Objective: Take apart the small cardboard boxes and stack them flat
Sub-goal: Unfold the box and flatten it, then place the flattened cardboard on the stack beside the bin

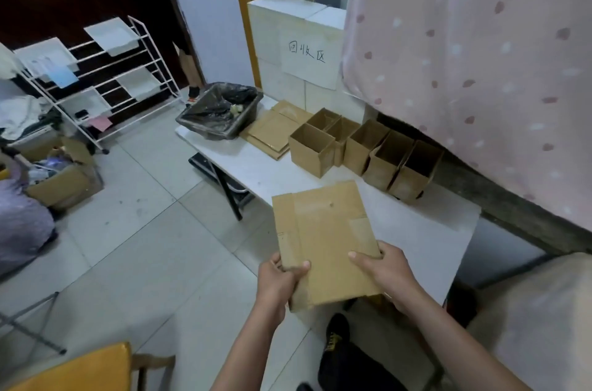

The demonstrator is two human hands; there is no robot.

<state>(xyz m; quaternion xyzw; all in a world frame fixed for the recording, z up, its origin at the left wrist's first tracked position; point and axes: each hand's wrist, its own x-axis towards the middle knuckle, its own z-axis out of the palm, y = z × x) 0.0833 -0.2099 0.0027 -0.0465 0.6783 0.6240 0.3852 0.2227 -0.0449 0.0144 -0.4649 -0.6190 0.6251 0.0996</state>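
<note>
Both hands hold a flattened cardboard box above the near edge of the white table.

The left hand and right hand pinch its near corners, thumbs on top; farther back on the table stand open boxes, with the flat stack just left of them.

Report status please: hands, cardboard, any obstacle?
Left hand and right hand grip flattened box. Flat stack on table; open boxes remain. Nothing blocks stack.
</note>
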